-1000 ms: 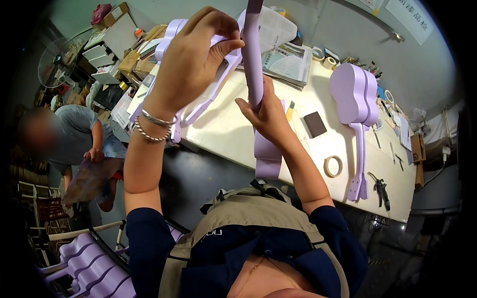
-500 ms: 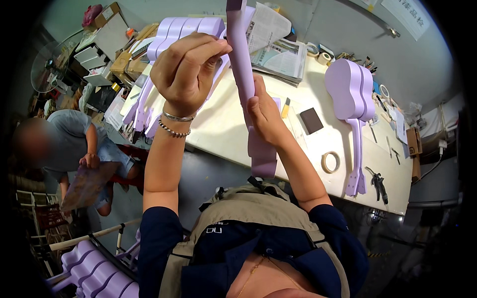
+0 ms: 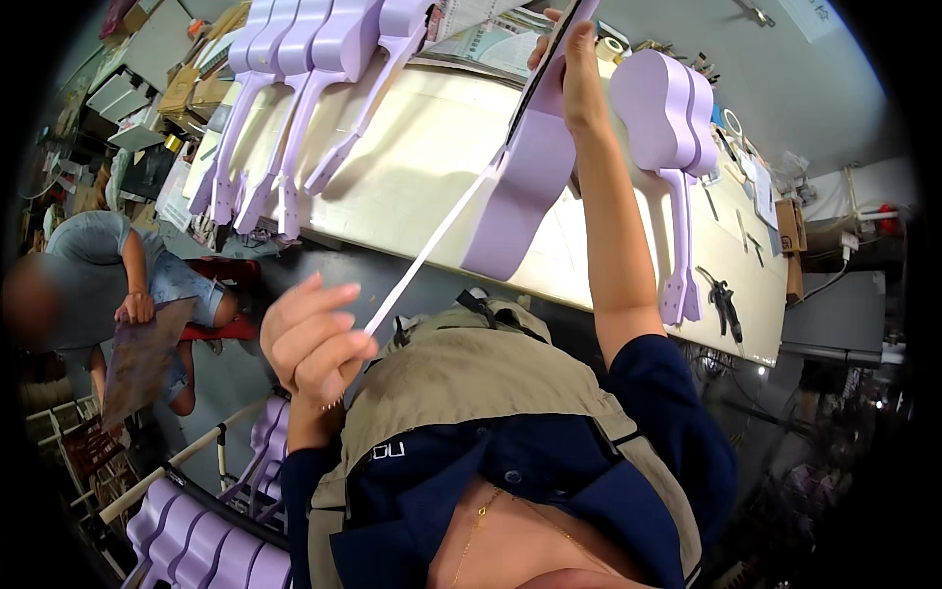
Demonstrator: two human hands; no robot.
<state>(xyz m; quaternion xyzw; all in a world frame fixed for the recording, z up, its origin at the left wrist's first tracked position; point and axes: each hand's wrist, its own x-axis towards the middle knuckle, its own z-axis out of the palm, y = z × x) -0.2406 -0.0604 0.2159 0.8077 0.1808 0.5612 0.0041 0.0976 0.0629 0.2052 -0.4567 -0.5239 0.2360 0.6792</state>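
Note:
A lavender guitar [image 3: 525, 187] is held up over the table's front edge, its body tilted and its lower end toward me. My right hand [image 3: 581, 83] grips it near the top of the view, fingers wrapped round the upper part. A thin pale strip of tape [image 3: 429, 247] runs taut from the guitar's edge down to the left. My left hand [image 3: 316, 339] is closed on the strip's free end, low in front of my apron. A dark line shows along the guitar's edge above the point where the strip leaves it.
Several lavender guitars [image 3: 339, 44] lie at the table's left, another pair [image 3: 653, 113] at the right. Black pliers [image 3: 724, 309] rest near the right corner. Newspapers [image 3: 486, 44] lie behind. More guitars [image 3: 186, 525] hang on a rack, lower left. A seated person [image 3: 93, 265] holds a panel.
My left hand has moved from the guitar's upper part down toward me, drawing out a pale strip. The guitar has turned so its body shows more, and my right hand is now farther up.

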